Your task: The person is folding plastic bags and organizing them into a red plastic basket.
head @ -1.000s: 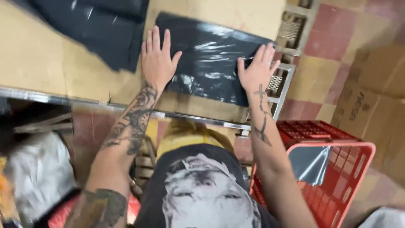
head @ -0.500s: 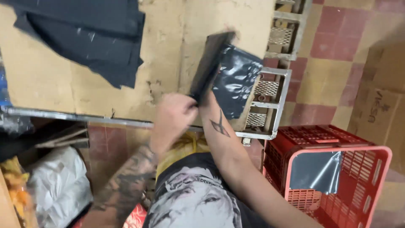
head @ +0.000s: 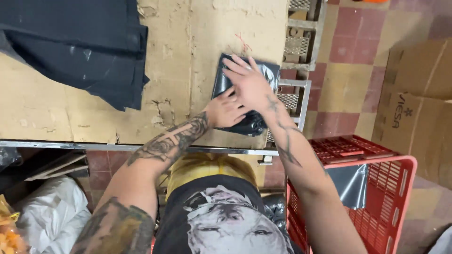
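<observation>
A black plastic bag package (head: 225, 80), folded small, lies at the right end of the cardboard-covered table (head: 197, 51). My right hand (head: 252, 84) lies flat on top of it with fingers spread. My left hand (head: 227, 112) is tucked under the right one, pressing the near part of the package. Both forearms cross over the table's metal front edge.
A stack of dark folded garments (head: 75, 47) lies at the table's far left. A red plastic crate (head: 376, 188) with a grey bag inside stands on the tiled floor at right. Cardboard boxes (head: 419, 103) stand further right. White bags (head: 52, 216) sit low left.
The flat bag was lifted, folded over and laid down smaller. Both hands moved from its outer edges to press together on the folded package.
</observation>
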